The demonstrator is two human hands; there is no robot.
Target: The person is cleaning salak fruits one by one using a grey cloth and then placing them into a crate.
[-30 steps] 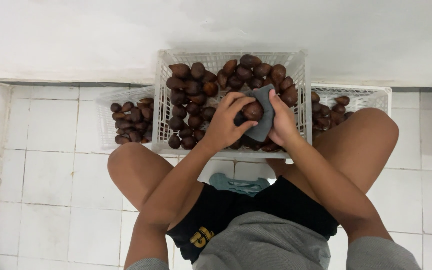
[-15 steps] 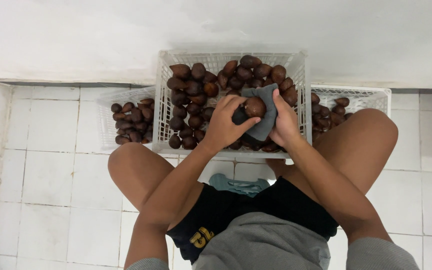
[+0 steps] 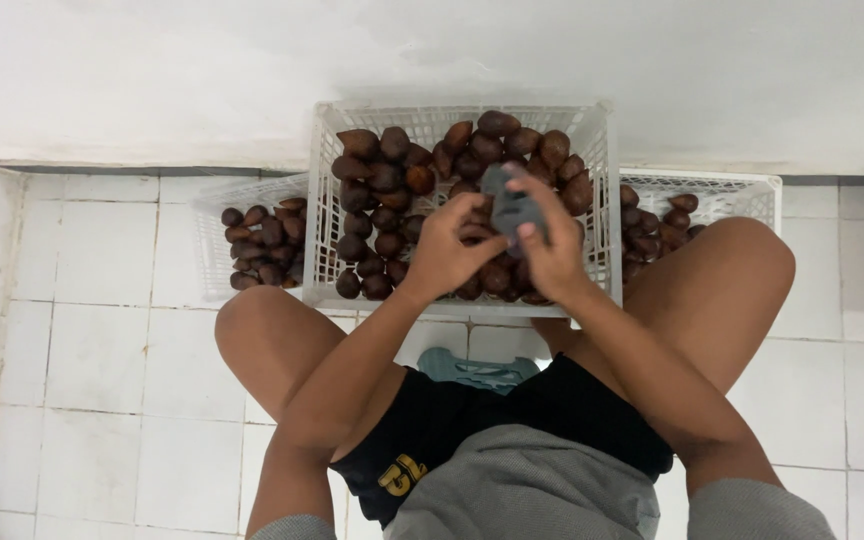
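I sit over a white plastic crate (image 3: 316, 200) piled with several brown scaly fruits (image 3: 382, 180). My left hand (image 3: 447, 252) is closed on one brown fruit (image 3: 475, 232), which its fingers and the cloth mostly hide. My right hand (image 3: 555, 255) holds a grey cloth (image 3: 508, 205) bunched over that fruit, fingers curled on top. Both hands meet above the crate's near right part.
A lower white crate (image 3: 214, 195) with brown fruits stands at the left, and another (image 3: 747, 185) at the right behind my knee. A teal object (image 3: 477, 368) lies on the white tiled floor between my legs. A white wall rises just behind the crates.
The grey cloth, spread open under the fruit before, is now bunched over it. My right hand has swung over the top, and the fruit is nearly covered.
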